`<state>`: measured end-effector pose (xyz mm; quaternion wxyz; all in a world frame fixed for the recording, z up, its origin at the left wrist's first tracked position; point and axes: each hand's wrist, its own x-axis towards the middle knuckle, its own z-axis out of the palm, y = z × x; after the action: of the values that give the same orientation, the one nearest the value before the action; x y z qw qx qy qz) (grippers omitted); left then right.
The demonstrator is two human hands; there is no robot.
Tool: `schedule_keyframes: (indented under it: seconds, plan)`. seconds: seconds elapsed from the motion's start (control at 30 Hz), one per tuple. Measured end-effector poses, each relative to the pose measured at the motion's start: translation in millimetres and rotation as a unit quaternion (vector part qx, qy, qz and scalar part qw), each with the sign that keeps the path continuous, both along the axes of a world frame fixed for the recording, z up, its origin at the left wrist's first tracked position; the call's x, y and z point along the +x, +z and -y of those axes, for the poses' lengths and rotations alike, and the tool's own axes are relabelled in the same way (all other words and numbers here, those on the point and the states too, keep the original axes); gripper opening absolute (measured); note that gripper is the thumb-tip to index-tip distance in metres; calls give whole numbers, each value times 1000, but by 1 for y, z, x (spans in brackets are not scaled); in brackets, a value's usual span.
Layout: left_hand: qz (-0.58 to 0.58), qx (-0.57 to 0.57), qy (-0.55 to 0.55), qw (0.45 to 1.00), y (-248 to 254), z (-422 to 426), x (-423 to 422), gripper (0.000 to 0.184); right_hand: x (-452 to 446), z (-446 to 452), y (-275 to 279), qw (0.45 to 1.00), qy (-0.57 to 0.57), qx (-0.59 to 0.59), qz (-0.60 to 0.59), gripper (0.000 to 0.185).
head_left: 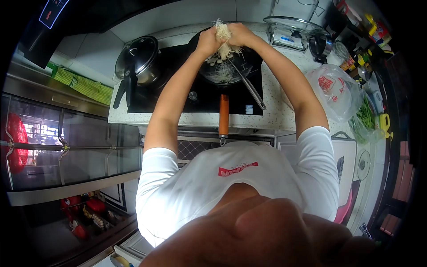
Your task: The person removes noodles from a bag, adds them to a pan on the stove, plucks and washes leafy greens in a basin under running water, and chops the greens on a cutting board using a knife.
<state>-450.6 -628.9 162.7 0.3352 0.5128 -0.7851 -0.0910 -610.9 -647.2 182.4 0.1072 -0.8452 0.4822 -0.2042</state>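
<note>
Over a dark wok [209, 76] on the black cooktop, both of my hands grip one bundle of thin, pale dry noodles [223, 38]. My left hand [208, 42] is closed on the bundle's left side, and my right hand [239, 35] is closed on its right. Loose strands hang down toward the wok, where pale slices and some liquid show. A metal utensil [252, 91] leans in the wok with its handle out over the right side; its head is hidden. The wok's orange-brown handle [223, 115] points toward my body.
A lidded steel pot [141, 62] with a black handle stands at the left of the cooktop [173, 95]. Right of it, a glass lid [297, 26] rests upright near the wall. A plastic bag [336, 91], green vegetables [365, 115] and several bottles crowd the right counter.
</note>
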Motion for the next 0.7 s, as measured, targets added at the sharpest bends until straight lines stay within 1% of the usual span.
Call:
schedule_keyframes:
  seconds: [0.1, 0.2, 0.3, 0.37, 0.4, 0.5, 0.57, 0.6, 0.67, 0.7]
  plan:
    - [32, -8, 5, 999, 7, -10, -2, 33, 2, 2, -3, 999, -15, 2, -28, 34]
    - [73, -35, 15, 997, -9, 1, 2, 32, 3, 4, -9, 999, -12, 21, -35, 32]
    - [122, -27, 23, 992, -17, 4, 6, 25, 0, 10, -20, 998, 0, 7, -58, 32]
    - [155, -44, 25, 987, -22, 5, 12, 20, -5, 17, -33, 996, 12, -21, -88, 31]
    - [171, -52, 25, 984, -23, 4, 15, 18, -7, 14, -32, 995, 11, -16, -93, 32]
    - [185, -8, 18, 982, -23, 0, 17, 14, -11, 8, -32, 995, -4, 0, -101, 33]
    - [211, 38, 60, 975, -24, 0, 17, 16, -12, 8, -38, 995, -24, 13, -99, 32]
    - [223, 60, 80, 970, -25, 1, 16, 17, -13, 4, -33, 993, -34, 36, -108, 29]
    - [207, 78, 97, 970, -37, 8, 25, 19, -19, -1, -23, 987, -52, 84, -125, 23]
    - [199, 85, 106, 970, -39, 12, 30, 20, -22, 3, -25, 980, -79, 151, -97, 24]
